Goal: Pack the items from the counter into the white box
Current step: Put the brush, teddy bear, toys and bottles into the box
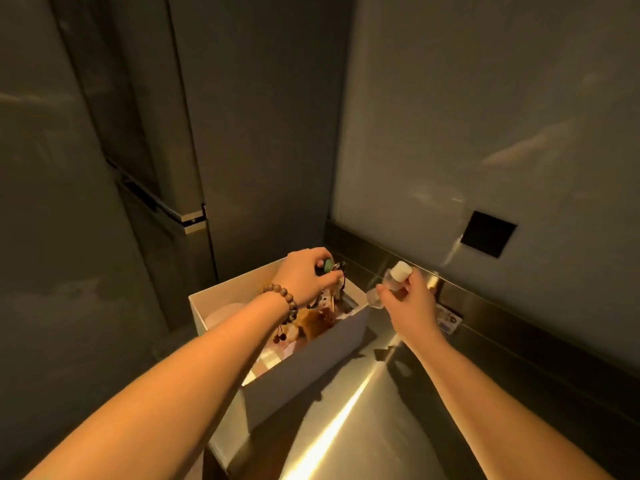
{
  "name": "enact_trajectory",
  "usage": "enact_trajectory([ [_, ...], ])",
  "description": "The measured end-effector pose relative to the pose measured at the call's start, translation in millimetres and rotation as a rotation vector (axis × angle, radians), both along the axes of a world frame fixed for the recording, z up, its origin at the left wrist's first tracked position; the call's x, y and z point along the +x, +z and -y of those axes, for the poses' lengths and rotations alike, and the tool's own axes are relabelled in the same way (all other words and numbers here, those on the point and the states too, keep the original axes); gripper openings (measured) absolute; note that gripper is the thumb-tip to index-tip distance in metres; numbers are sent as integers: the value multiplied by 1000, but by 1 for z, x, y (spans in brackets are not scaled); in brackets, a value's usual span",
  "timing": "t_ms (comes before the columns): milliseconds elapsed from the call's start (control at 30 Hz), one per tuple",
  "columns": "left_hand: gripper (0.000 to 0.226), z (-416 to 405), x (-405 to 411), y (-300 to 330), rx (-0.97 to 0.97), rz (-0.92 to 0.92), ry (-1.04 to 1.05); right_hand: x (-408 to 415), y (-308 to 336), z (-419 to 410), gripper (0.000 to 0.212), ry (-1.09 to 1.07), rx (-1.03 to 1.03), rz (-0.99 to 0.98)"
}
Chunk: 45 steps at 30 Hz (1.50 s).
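Note:
The white box (311,372) stands on the metal counter, holding several small items in a jumble. Over its far end my left hand (304,275) grips a small green object (327,265) with dark cords or keys hanging from it. A bead bracelet (282,301) circles that wrist. Just right of the box, above the counter, my right hand (412,303) holds a small clear bottle with a white cap (391,280), tilted, its base toward the box rim.
The shiny steel counter (346,434) runs forward and right, with a raised back edge (485,306). A small printed card (450,320) lies near that edge behind my right hand. A black square plate (488,233) is on the wall. Tall dark cabinet doors (138,168) stand left.

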<state>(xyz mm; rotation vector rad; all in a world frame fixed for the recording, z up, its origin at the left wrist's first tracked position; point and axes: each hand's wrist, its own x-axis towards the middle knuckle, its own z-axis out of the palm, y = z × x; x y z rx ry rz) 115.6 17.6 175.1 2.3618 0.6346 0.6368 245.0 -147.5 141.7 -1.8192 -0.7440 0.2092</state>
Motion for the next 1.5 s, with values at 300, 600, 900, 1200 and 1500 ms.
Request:
enact_trajectory([
  [300,15,-55,-74,-26,-33,-237,-16,-41,-6,-60,38,139,-45,-29],
  [600,21,-60,-97,-74,90,-575,-114,-66,-17,-92,42,371,-248,44],
  [900,43,-85,-128,-82,182,-216,375,-69,-26,-110,38,558,-340,82],
  [1200,45,-88,-131,-103,49,-176,457,-113,-34,-140,36,829,-375,70],
  [1500,46,-85,-131,-104,1,-182,465,-132,-40,-166,45,942,-457,178],
])
